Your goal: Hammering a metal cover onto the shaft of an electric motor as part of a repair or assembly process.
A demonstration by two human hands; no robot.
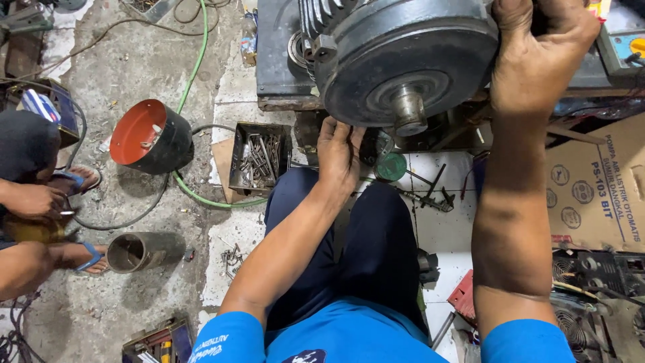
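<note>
A big grey electric motor point(376, 60) with a round end cover and a short steel shaft point(408, 113) lies on a metal stand in front of me. My left hand point(339, 156) reaches up under the lower rim of the end cover, fingers curled against it. My right hand point(537, 57) clasps the cover's upper right edge from above. Both of my arms wear blue sleeves, and my knees in dark trousers are below the motor.
A metal tray of bolts and tools point(259, 158) sits left of my knees, beside a black cover with a red inside point(149, 136) and a green hose point(195, 67). A metal tube point(138, 252) lies on the floor. Another person point(30, 202) squats at left. A cardboard box point(594, 181) stands right.
</note>
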